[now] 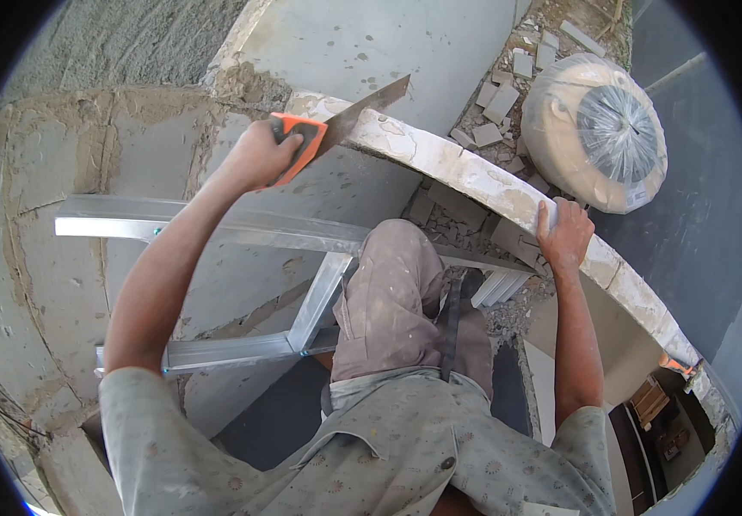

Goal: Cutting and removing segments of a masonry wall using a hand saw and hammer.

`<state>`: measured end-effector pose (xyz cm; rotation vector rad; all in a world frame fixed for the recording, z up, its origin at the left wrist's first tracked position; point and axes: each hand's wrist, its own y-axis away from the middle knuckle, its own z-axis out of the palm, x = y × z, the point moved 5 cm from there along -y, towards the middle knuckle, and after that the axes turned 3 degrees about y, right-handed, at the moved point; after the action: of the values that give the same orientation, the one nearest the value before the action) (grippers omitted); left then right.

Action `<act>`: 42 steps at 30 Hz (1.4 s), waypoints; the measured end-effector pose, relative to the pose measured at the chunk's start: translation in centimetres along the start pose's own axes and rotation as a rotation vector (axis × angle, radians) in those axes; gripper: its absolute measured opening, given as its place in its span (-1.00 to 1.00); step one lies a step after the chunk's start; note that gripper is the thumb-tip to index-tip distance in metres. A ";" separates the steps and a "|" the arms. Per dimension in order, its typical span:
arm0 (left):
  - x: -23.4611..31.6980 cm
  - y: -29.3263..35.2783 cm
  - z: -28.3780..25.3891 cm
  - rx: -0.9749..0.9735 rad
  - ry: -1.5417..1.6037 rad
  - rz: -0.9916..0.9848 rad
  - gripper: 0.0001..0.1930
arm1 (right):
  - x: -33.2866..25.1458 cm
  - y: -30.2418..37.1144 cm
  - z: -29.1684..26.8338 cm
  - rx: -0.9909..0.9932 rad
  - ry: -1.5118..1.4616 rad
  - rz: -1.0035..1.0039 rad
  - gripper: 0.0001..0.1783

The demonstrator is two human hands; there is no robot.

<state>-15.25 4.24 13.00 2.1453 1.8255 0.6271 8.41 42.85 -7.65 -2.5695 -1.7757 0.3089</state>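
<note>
My left hand (257, 156) is shut on the orange handle of a hand saw (304, 142). Its grey blade (372, 101) lies across the top edge of a pale block wall (465, 172), near the wall's far end. My right hand (564, 234) grips the same wall top farther along, fingers curled over the edge. My bent knee in dusty trousers (397, 275) is raised between the two arms, close under the wall.
An aluminium ladder (216, 225) stands under me against a rough plastered block wall (52, 215). Beyond the wall top lie broken block pieces (500, 103) and a large plastic-wrapped roll (594, 129). A lower room shows at bottom right (659, 413).
</note>
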 end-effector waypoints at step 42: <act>-0.6 -6.1 5.1 0.064 0.066 0.096 -0.44 | -0.1 -0.2 0.0 -0.005 -0.025 -0.013 -0.62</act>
<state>-18.17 5.12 5.63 2.2919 1.8074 0.6771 8.24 42.82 -7.57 -2.5683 -1.8022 0.3382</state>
